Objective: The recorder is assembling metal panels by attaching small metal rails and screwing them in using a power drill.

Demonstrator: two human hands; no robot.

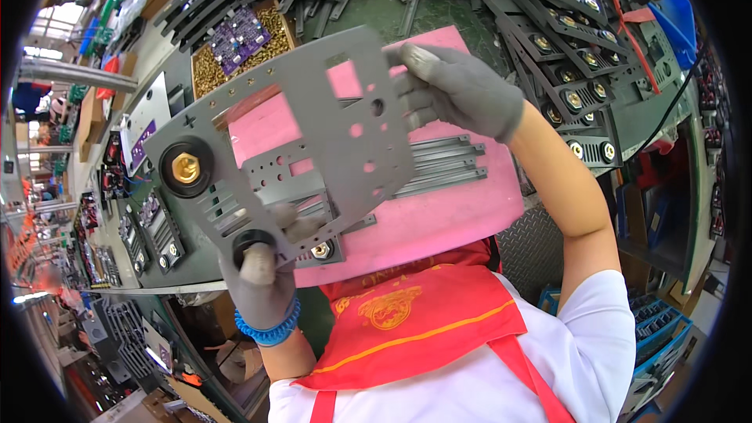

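Note:
I hold a grey metal panel (pixel 313 133) with cut-outs and holes, tilted above a pink foam mat (pixel 439 211). A brass terminal in a black socket (pixel 186 168) sits at the panel's left end. My left hand (pixel 262 274), in a grey glove with a blue wristband, grips the panel's lower edge near a second black socket (pixel 251 241). My right hand (pixel 458 90), also grey-gloved, holds the panel's upper right edge. Another grey panel (pixel 442 164) lies flat on the mat beneath.
A box of small brass parts (pixel 204 70) with a purple circuit board (pixel 239 37) on top stands at the upper left. Stacks of grey panels with brass terminals (pixel 576 70) lie at the upper right. Blue crates (pixel 662 337) stand at the lower right.

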